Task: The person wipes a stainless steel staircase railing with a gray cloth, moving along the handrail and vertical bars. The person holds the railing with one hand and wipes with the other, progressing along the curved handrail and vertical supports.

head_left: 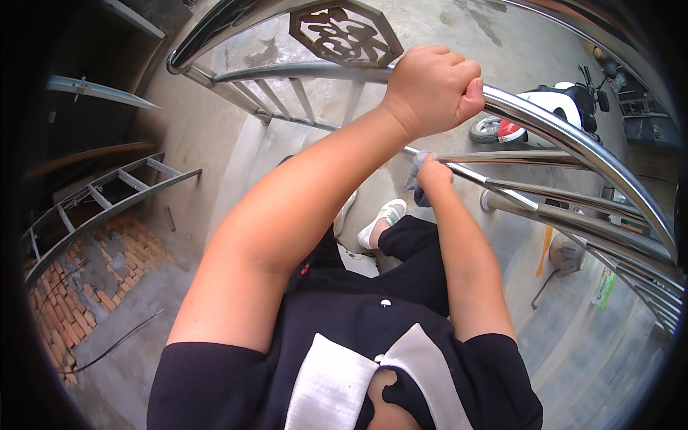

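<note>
My left hand [433, 89] is wrapped around the shiny metal handrail [552, 118] of a stair railing, beside an octagonal openwork metal ornament [345, 33]. Lower down, my right hand [434, 175] clutches a grey cloth [421, 192] around or against a thinner lower rail [469, 174]. Part of the cloth hangs below the fingers. Most of the right fingers are hidden behind the hand.
Concrete steps [545, 344] descend at the right, with a grey bucket-like container [566, 254] beyond the bars. A white-and-red scooter [548, 111] is parked past the railing. At the left, a metal ladder [100, 197] leans above a pile of bricks [79, 294].
</note>
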`<state>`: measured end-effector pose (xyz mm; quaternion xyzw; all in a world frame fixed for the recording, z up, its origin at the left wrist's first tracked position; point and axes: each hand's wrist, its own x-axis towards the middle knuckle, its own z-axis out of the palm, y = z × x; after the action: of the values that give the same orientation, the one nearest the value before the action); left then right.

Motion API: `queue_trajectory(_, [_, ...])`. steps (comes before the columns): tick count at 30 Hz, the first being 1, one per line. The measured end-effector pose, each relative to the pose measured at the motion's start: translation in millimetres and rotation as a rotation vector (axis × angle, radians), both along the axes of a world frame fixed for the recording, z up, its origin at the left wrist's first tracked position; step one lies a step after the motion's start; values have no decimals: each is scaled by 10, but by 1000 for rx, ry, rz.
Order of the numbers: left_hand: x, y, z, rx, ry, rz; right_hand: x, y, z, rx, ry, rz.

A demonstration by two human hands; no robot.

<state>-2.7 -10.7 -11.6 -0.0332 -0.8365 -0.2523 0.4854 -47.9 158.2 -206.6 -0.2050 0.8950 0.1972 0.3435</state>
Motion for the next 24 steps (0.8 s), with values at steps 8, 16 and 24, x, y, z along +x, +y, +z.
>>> queue_trajectory(8, [35, -17, -10, -43, -20, 11, -23, 129, -438, -230, -48, -182])
queue_trajectory(16, [-26, -22, -52, -35, 22, 4, -31, 482, -204, -343, -317, -40])
queue_trajectory(24, [14, 45, -26, -50, -49, 82, -185, 1165, 991, -151, 227, 109])
